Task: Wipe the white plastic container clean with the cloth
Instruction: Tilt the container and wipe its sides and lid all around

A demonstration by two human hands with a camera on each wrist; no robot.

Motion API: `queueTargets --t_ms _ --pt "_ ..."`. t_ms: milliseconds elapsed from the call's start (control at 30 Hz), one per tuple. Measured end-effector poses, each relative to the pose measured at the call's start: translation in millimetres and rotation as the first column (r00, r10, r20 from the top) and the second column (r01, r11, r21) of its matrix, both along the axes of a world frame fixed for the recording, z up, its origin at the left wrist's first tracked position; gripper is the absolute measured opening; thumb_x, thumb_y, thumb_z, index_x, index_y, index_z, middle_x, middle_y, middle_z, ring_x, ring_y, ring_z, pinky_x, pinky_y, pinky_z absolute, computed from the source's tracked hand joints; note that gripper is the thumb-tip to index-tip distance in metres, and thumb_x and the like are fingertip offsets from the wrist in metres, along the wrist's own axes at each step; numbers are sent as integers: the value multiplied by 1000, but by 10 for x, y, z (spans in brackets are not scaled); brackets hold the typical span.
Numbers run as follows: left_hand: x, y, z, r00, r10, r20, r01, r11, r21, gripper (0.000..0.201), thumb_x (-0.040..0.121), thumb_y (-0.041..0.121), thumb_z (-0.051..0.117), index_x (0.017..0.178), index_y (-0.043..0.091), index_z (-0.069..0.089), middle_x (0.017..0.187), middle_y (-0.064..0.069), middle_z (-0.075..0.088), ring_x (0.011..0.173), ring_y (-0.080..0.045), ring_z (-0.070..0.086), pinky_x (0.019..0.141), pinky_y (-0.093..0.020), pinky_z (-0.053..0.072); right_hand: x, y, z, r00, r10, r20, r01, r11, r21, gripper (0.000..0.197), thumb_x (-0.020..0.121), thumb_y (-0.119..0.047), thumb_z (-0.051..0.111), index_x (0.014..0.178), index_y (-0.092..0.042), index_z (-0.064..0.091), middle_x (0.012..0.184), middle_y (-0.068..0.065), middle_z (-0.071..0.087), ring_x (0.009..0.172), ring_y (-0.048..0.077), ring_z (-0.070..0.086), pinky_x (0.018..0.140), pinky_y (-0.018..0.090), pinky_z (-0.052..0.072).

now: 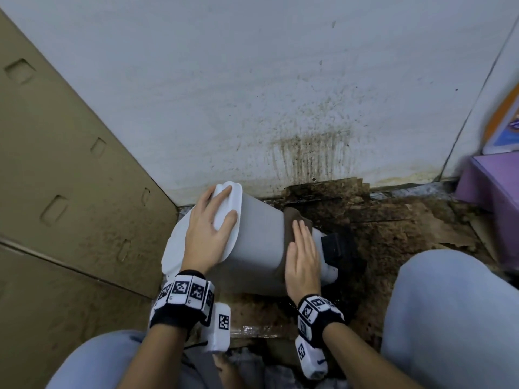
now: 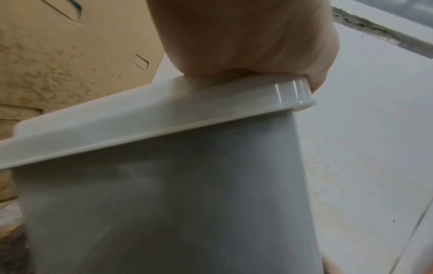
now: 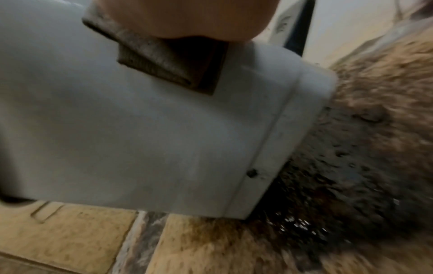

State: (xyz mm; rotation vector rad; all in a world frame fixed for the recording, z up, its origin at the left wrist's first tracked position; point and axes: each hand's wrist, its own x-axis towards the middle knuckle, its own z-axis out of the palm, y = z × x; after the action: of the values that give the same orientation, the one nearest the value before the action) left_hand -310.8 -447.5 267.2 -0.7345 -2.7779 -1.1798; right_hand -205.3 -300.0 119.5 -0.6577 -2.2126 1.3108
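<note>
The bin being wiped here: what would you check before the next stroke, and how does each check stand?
1. Bin steadied: ok, the left hand lies flat on its lid.
2. Cloth on the surface: ok, folded and pressed to the bin's side under the right hand.
3. Cloth clean enough: cannot tell; it looks dark brown.
4. Bin clear of dirt: not ok, its base end sits over the wet, dirty floor.
5. Side spotless: not ok, a dark speck remains near the base.
</note>
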Motion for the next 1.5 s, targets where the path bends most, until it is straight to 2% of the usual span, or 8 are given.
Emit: queueTargets --t_ms 333,500,633,833,933,1100,1333,1500 --pt "-38 -29 -40 1000 4 -20 -4 1000 -8 58 92 57 43 149 44 47 164 10 32 150 -14 30 115 -31 24 -43 -71 -13 986 -128 107 137 987 -82 67 99 -46 10 159 -17 22 167 1 20 155 17 13 126 34 6" --pt "-16 -1 -41 999 -4 -47 2 1000 -26 58 93 56 43 149 43 47 164 8 33 149 -15 31 114 -32 28 -202 -324 413 999 -25 47 29 995 -94 72 94 -52 4 160 -25 13 166 -13 7 154 7 3 122 26 -3" --pt "-16 7 -44 999 -4 -48 3 999 -32 62 91 59 40 150 40 46 165 5 32 151 -15 29 115 -29 24 -373 -409 760 979 202 -14 -203 979 -27 66 98 -48 6 160 -27 6 167 -12 -1 153 2 -7 123 25 -7" --pt "11 9 -58 999 -22 -38 21 1000 -19 63 91 61 41 150 41 46 165 7 32 152 -11 28 115 -26 21 -397 -185 723 955 294 -37 -286 948 141 61 104 -45 14 162 -24 13 169 -9 9 155 5 1 124 23 2" --pt "12 -3 -46 999 -17 -33 16 1000 -7 61 91 60 42 149 43 48 163 9 33 150 -11 30 113 -27 24 -366 -13 496 977 215 3 -215 975 59 61 103 -46 21 159 -25 23 166 -8 22 154 9 14 125 29 11" --pt "22 -23 -26 1000 -8 -27 8 1000 1 57 91 56 45 147 45 49 163 12 32 148 -10 31 113 -29 25 -382 454 181 965 152 214 -141 988 -67 49 107 -38 30 152 -21 36 158 1 37 147 19 28 123 39 20" --pt "62 23 -18 998 -14 -61 13 1000 -18 56 93 53 45 148 41 50 162 11 33 148 -10 32 112 -28 25 -364 473 118 967 77 244 -45 990 -134 46 108 -32 29 151 -20 38 158 1 38 147 19 27 123 39 17" --pt "66 14 1 998 15 -59 -18 999 -37 56 94 49 45 149 40 49 163 9 33 148 -12 32 112 -28 24 -463 258 404 977 144 158 -123 984 -131 47 108 -28 29 154 -22 32 161 0 31 150 16 21 124 35 11"
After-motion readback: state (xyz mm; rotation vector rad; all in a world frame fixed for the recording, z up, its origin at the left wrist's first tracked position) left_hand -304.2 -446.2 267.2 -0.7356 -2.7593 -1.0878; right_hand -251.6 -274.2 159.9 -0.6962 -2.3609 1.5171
